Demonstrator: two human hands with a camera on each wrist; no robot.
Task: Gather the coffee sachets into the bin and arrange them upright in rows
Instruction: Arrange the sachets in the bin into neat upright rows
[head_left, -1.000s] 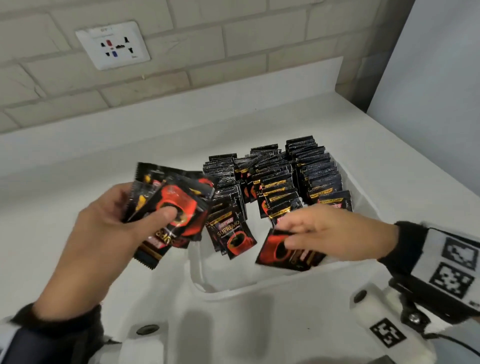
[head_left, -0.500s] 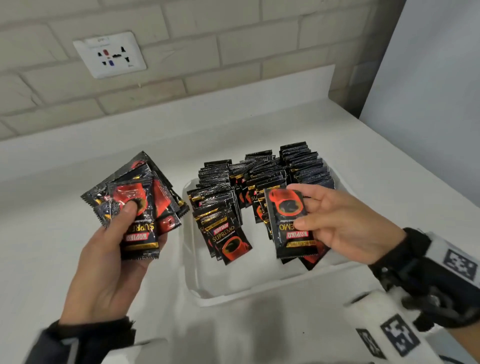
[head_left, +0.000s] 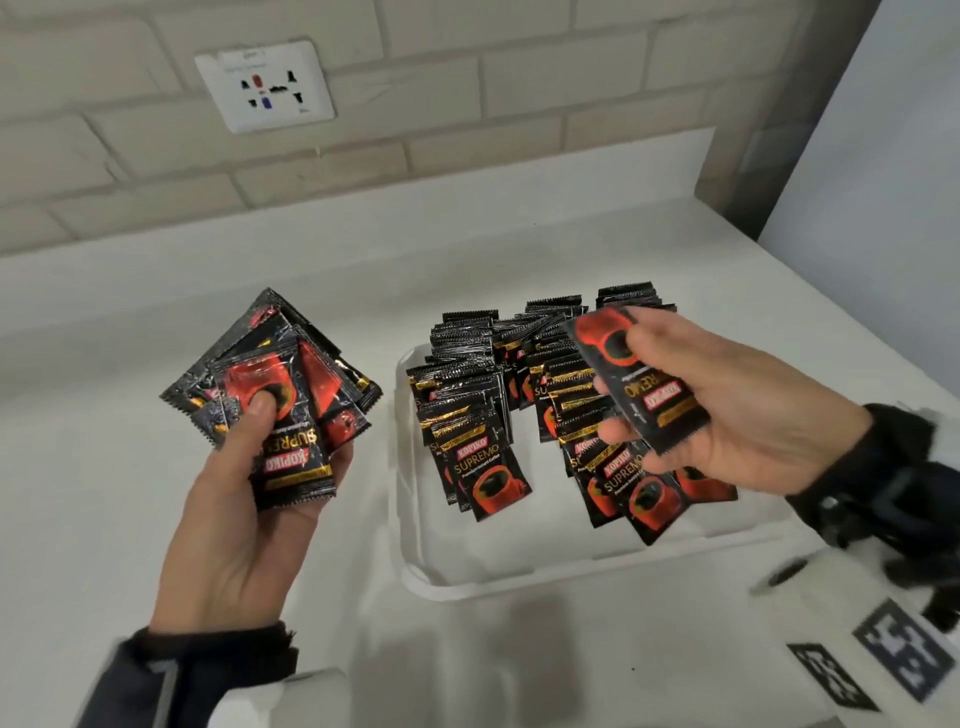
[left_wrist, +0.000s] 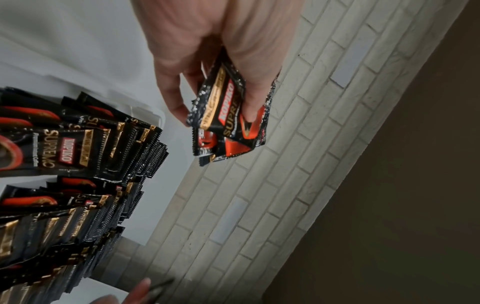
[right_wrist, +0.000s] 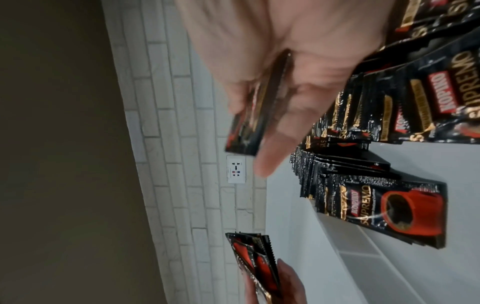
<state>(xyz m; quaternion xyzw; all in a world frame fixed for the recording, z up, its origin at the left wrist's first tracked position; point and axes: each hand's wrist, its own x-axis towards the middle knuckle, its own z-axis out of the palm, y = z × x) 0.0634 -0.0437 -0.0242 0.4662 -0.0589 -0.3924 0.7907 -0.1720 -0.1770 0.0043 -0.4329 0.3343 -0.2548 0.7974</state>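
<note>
Sachets (head_left: 480, 457) read "KOPIKO SUPREMO"; left hand (head_left: 244, 514), right hand (head_left: 727, 410) holding some.

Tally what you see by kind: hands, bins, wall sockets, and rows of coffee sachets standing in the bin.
Bare hands: 2 (left hand grips a sachet bunch, right hand pinches a black-and-red sachet)
White plastic bin: 1
White wall socket: 1
Rows of black-and-red coffee sachets in bin: 3
Total: 7

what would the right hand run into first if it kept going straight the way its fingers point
Probably the sachet rows standing in the bin. The right hand, holding one sachet, points leftward over them. Its height above them is hard to judge; if it clears them, the left hand's bundle lies further along.
</note>
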